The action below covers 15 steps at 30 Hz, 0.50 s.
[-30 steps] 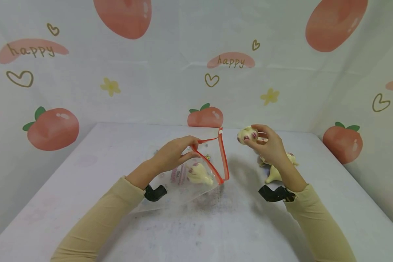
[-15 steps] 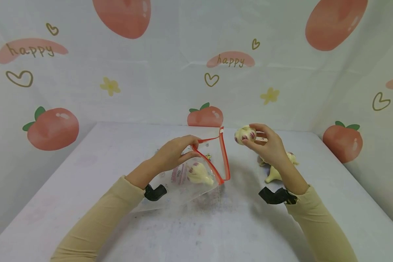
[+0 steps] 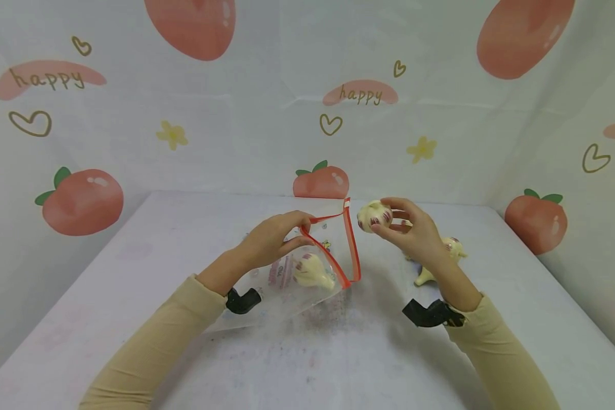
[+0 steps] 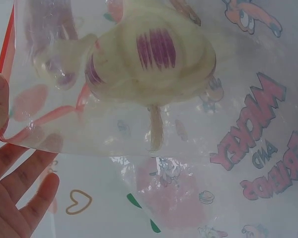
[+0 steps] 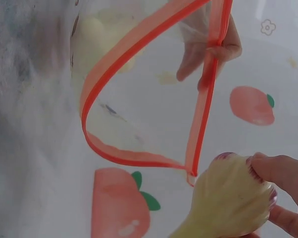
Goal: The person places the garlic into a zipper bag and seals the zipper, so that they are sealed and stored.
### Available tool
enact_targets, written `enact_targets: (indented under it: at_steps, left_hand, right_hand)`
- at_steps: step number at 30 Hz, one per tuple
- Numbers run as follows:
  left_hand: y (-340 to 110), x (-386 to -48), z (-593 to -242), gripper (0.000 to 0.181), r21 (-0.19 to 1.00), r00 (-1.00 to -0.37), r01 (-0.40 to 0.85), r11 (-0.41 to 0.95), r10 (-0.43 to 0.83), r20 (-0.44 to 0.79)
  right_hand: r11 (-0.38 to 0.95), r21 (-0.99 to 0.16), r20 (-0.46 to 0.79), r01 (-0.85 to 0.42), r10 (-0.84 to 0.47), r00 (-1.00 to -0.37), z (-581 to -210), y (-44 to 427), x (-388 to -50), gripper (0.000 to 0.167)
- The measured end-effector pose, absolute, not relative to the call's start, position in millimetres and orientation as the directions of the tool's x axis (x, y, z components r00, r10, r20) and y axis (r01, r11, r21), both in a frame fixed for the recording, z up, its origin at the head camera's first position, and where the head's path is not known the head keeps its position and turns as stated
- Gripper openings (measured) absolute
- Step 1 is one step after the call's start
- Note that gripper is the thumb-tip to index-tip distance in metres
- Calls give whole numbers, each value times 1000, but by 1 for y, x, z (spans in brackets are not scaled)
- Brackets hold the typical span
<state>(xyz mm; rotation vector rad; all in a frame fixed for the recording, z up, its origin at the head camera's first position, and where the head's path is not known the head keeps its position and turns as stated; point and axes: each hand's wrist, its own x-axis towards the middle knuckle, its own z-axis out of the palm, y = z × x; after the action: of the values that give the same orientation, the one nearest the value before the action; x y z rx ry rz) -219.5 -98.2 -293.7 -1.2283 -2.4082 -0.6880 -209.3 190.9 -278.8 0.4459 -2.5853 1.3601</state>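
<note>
A clear plastic zip bag with a bright red rim (image 3: 352, 245) lies across the centre of the head view, its mouth gaping toward the right of the frame and its body stretching to the lower left. Inside is one cream-coloured garlic bulb with purple streaks (image 3: 310, 271); its round end sits toward the upper left and its neck points to the lower right. In the left wrist view this bulb fills the top centre, neck at the upper edge, a brown root tuft hanging straight down. Red printed lettering (image 4: 263, 144) slants across the bag at the right of that view.

The left hand (image 3: 277, 240), at centre left of the head view, pinches the bag's red rim between thumb and fingers. The right hand (image 3: 415, 230), right of centre, holds a second cream garlic bulb with purple streaks (image 3: 374, 216) between thumb and fingertips, outside the bag and just beside its mouth. In the right wrist view its long axis slants, the neck tapering to the lower left of the frame and the streaked round end toward the fingers at the right; whether it touches the rim cannot be told.

More cream garlic bulbs (image 3: 453, 247) lie on the white tabletop (image 3: 307, 353) right of centre, partly hidden behind the right hand and wrist.
</note>
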Motion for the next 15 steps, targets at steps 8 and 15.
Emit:
enact_targets:
  at_steps: [8,15]
  left_hand:
    - [-98,-219,-293,26,255,-554,828,500,655,514]
    - [-98,-218,-292,27,265,-570,818,511,651,502]
  right_hand:
    - [503,-761,343,-409,-223,-912,-281,185,-207,50]
    - [511,-739,350,-439,-265,-898,-287,178,-206,50]
